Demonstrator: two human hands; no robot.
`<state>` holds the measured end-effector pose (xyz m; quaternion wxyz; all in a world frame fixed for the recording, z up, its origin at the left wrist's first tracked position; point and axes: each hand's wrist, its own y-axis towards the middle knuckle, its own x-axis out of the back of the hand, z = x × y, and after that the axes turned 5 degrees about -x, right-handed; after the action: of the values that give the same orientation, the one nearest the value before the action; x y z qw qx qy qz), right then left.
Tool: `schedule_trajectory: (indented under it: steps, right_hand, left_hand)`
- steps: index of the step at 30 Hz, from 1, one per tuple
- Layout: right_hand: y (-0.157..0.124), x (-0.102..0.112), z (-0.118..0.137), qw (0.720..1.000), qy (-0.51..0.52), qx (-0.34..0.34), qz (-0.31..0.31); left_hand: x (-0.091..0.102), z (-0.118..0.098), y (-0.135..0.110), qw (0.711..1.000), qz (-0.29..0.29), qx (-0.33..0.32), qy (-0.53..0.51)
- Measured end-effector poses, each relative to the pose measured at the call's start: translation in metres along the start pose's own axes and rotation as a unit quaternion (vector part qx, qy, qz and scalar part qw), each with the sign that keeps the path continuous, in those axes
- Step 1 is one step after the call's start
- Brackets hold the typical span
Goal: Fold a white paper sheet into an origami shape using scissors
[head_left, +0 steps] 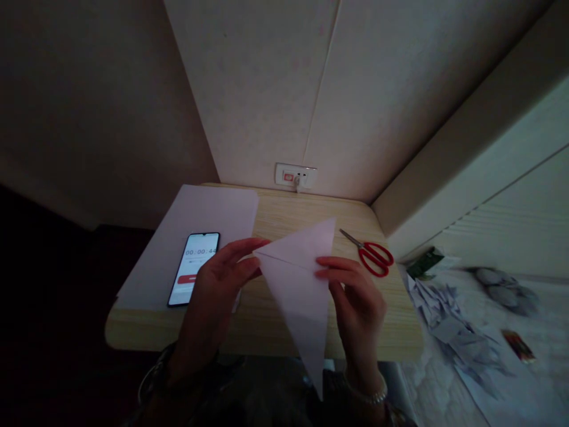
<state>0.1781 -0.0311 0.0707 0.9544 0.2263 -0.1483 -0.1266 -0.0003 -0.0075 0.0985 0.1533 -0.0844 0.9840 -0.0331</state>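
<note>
Both hands hold a white sheet of paper [302, 279] folded into a triangle, raised above the wooden table. A crease or slit runs from its left corner toward the right edge. My left hand [224, 273] pinches that left corner between thumb and fingers. On the right edge, my right hand [355, 290] grips the paper, fingers on top and thumb partly hidden. To the right of it lie red-handled scissors [374, 258], blades pointing to the upper left. Beside my left hand a phone [192, 261] showing a running timer rests on a stack of white paper [160, 237].
The wooden table [284, 207] stands against a wall with a socket [296, 176] and a plug in it. On the right, a bed or quilted surface [431, 367] carries a pile of folded paper pieces [457, 326], a green packet [424, 263] and a small dark packet [518, 346].
</note>
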Motion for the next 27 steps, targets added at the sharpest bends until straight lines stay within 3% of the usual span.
schedule_trajectory:
  steps: [4,7,12,18,21,27]
  right_hand:
    - [-0.003,-0.002,0.001,0.999,-0.006,0.027,0.034]
    - [-0.004,-0.004,0.002,0.999,-0.008,0.019,0.037]
    - [-0.003,-0.014,0.002,0.985,0.096,-0.124,-0.073]
    - [0.002,-0.018,0.005,0.952,0.153,-0.26,0.055]
    - [0.003,-0.018,0.003,0.941,0.139,-0.303,0.058]
    - [0.001,-0.017,-0.002,0.947,0.124,-0.294,0.039]
  left_hand:
    - [0.004,0.005,0.004,0.998,0.004,0.057,-0.019]
    - [0.006,0.007,0.006,0.999,-0.013,0.048,0.002]
    - [0.006,0.005,0.004,0.998,-0.06,-0.004,0.031]
    - [0.005,0.007,0.004,0.996,-0.05,-0.019,0.071]
    - [0.005,0.011,0.005,0.996,-0.039,-0.012,0.083]
    - [0.004,0.011,0.003,0.995,-0.024,-0.028,0.091]
